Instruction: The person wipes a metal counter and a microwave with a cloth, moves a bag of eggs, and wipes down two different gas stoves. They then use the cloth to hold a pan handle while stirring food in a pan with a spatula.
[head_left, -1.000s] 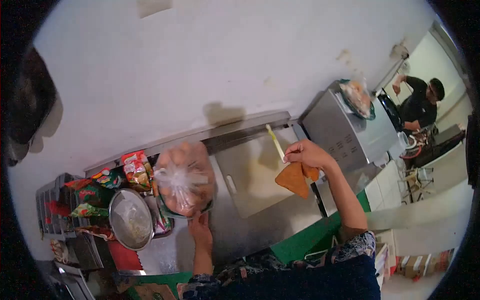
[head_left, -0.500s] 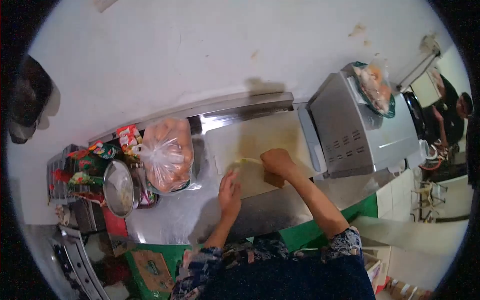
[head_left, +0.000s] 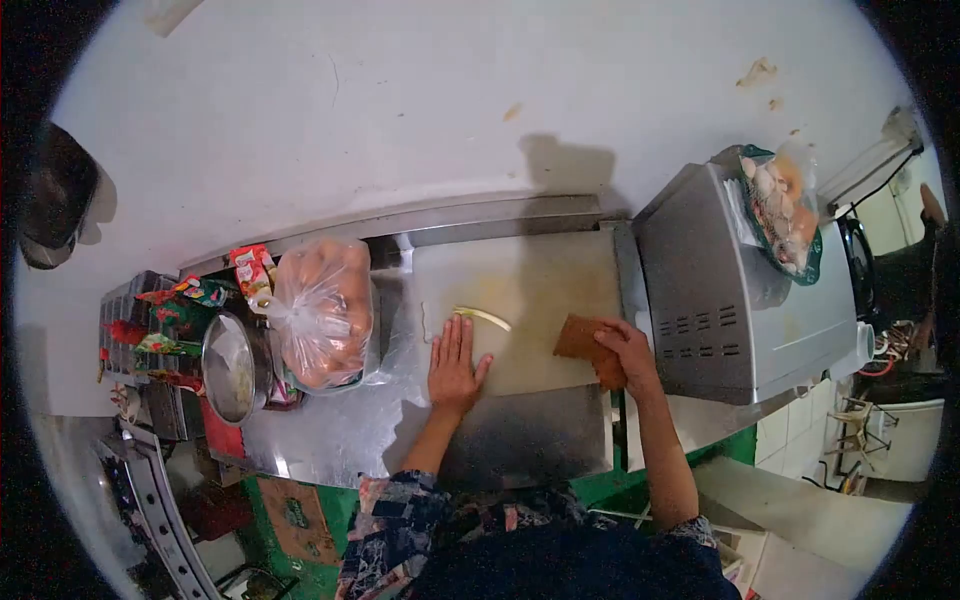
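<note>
My left hand [head_left: 456,375] lies flat on the pale cutting board [head_left: 540,265], near its left edge, fingers extended and thumb apart. Just beyond its fingertips is a thin, pale green-white stalk [head_left: 485,318], slanting to the right; whether the fingertips touch it is hard to tell. Near the board's front right corner, my right hand [head_left: 630,360] is closed on a flat brown piece [head_left: 582,340] with an angular outline. What material this piece is made of cannot be made out.
Left of the board are a clear bag of round orange-brown items [head_left: 325,315], a metal bowl [head_left: 232,370] and colourful packets [head_left: 190,300]. A metal appliance [head_left: 740,290] stands on the right, topped by a netted bag [head_left: 785,210]. Part of another person [head_left: 930,270] shows at far right.
My right hand has moved right with the brown piece, away from the stalk, which shows more fully. My left hand has flattened on the board. The camera view has shifted slightly.
</note>
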